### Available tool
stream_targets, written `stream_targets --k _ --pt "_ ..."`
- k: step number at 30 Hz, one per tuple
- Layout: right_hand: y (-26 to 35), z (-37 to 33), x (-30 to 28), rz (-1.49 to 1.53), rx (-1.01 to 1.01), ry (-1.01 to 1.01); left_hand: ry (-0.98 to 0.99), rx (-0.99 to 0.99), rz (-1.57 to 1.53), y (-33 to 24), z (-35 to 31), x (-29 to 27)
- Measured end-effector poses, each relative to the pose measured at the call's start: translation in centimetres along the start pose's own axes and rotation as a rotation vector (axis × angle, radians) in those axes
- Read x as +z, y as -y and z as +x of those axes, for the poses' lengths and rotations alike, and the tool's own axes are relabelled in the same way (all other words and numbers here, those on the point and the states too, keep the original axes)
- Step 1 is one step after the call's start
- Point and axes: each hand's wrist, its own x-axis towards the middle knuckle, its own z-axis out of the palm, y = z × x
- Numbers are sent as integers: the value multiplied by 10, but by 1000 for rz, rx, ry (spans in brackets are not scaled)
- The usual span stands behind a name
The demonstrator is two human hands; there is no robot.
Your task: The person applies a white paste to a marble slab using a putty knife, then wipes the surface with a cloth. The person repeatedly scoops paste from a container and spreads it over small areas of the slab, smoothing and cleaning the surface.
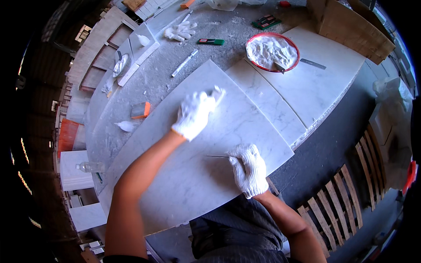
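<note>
Both hands in white knit gloves on the front marble slab [197, 175], which lies flat on the dusty worktop [158, 74]. Left hand [195, 113] is blurred, fingers closed on a small white piece [218, 92] pressed to the slab. Right hand [248, 168] fingers pinch a thin metal blade [217, 156] lying flat. Red bowl of white powder [272, 51] sits well apart on the far slab.

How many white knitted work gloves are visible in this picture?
3: one on the left hand on the marble slab, one on the right hand, one spare glove lying at the bench's far end.
</note>
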Motion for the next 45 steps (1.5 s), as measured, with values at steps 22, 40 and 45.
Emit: stream_targets --k 22,40,45 --pt "-3 2 4 22 10 -66 15 -217 44 73 115 28" --pt "28 -89 -49 305 186 -604 -436 460 -370 -168 -59 24" --pt "9 -126 -101 183 400 -656 -470 172 -370 -81 -64 34"
